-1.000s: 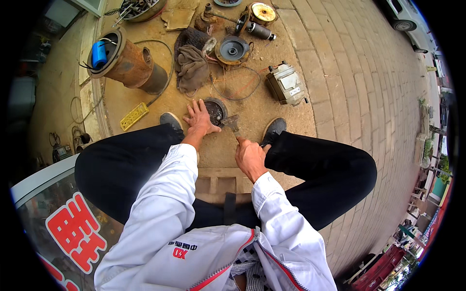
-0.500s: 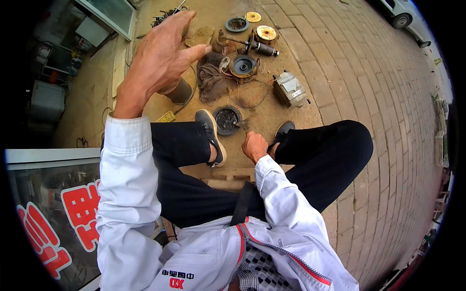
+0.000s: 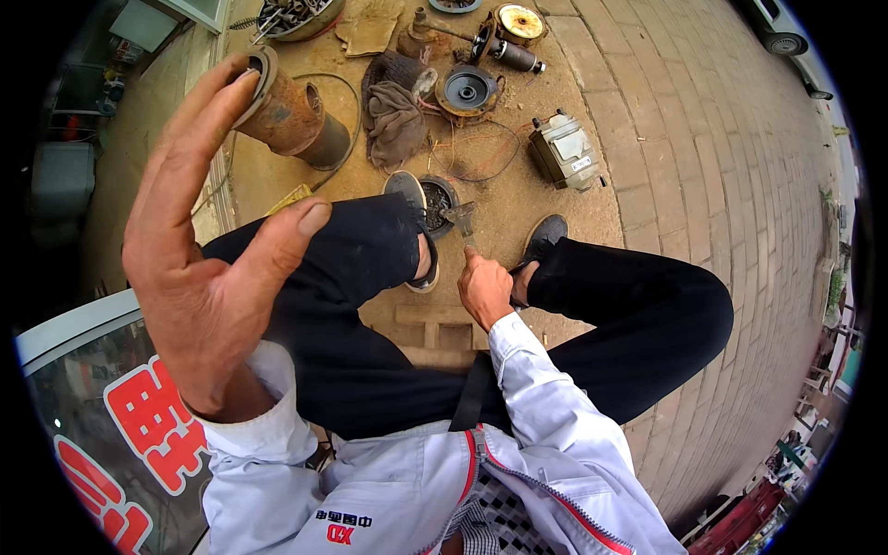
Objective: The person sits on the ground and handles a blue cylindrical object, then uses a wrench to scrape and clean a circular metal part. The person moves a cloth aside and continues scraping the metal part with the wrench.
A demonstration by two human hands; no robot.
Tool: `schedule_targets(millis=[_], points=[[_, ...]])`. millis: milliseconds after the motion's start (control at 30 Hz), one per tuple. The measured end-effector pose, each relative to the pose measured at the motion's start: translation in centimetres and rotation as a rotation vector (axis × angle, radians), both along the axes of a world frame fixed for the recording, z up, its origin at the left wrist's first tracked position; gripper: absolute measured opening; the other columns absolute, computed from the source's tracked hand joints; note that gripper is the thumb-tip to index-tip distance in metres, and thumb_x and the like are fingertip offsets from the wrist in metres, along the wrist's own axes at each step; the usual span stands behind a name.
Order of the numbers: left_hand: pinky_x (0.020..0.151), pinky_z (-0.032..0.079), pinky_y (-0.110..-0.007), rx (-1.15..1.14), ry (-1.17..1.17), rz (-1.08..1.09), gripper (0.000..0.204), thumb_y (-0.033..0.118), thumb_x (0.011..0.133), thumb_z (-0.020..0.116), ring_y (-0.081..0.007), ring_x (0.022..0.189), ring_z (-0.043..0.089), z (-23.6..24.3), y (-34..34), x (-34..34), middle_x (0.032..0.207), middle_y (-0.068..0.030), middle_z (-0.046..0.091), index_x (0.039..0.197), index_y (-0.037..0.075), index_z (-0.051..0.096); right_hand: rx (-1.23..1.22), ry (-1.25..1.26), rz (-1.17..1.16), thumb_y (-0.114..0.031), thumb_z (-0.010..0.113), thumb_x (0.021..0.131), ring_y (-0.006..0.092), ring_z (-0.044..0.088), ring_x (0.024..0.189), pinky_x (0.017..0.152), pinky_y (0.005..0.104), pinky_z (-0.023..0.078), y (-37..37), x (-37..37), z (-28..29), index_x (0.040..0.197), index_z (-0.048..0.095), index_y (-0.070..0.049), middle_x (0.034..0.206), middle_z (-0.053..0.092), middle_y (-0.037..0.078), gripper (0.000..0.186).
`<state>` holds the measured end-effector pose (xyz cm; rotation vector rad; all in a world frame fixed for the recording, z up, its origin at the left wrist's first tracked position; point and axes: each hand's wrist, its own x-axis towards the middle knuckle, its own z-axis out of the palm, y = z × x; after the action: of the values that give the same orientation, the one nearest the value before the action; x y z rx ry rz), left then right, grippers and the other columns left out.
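My left hand (image 3: 208, 264) is raised close to the view, its thumb and fingers apart with nothing between them. Behind its fingertips a rusty metal cylinder (image 3: 289, 117) with a flanged end stands on the ground; whether the fingers touch it I cannot tell. My right hand (image 3: 487, 287) is closed around the handle of a flat-headed, brush-like tool (image 3: 462, 218). That tool's head reaches the rim of a round black dish (image 3: 452, 191) between my feet. Dark, shiny matter lies in the dish, partly hidden by my left shoe (image 3: 407, 188).
Beyond the dish lie a grey rag (image 3: 395, 125), a round black cover (image 3: 467, 91), a rotor shaft (image 3: 514, 55) and a cream-topped round part (image 3: 520, 22). A grey metal box (image 3: 564, 151) sits to the right. A basin of metal parts (image 3: 294, 17) is at the far left.
My left hand has come down and nearer to me, uncovering the rusty cylinder. My right hand stays low with its tool. The view has shifted, and the basin shows more fully.
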<state>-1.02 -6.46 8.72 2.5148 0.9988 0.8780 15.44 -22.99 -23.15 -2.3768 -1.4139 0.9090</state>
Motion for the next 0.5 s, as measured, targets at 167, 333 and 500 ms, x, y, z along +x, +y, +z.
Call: schedule_targets(millis=[167,333,500], points=[[0.114,0.039,-0.047,0.048,-0.072,0.072,0.06,0.016,0.084,0.072,-0.0359,0.136,0.049,-0.1,-0.6,0.5,0.146,-0.0244,0.049,0.137,-0.005,0.054,-0.007,-0.03,-0.005,-0.017,0.048,0.094,0.0489,0.067,0.075,0.069,0.0582,0.052,-0.6,0.0,-0.3,0.117,0.068,-0.007,0.079,0.067,0.03,0.033],[0.115,0.036,-0.054,0.12,-0.283,0.237,0.051,0.015,0.093,0.06,-0.0393,0.138,0.046,-0.1,-0.5,0.6,0.146,-0.026,0.049,0.139,-0.006,0.052,0.023,-0.032,0.004,-0.016,0.049,0.092,0.0487,0.067,0.075,0.068,0.0578,0.052,1.1,0.0,-0.8,0.121,0.067,-0.008,0.079,0.067,0.03,0.035],[0.119,0.021,-0.065,-0.035,-0.951,0.321,0.047,0.007,0.093,0.054,-0.0495,0.143,0.031,1.5,-0.7,0.4,0.149,-0.0305,0.041,0.138,-0.008,0.05,-0.064,-0.009,0.01,-0.014,0.05,0.089,0.0475,0.068,0.074,0.068,0.0564,0.054,-0.4,0.1,0.4,0.123,0.065,-0.005,0.078,0.067,0.031,0.038]])
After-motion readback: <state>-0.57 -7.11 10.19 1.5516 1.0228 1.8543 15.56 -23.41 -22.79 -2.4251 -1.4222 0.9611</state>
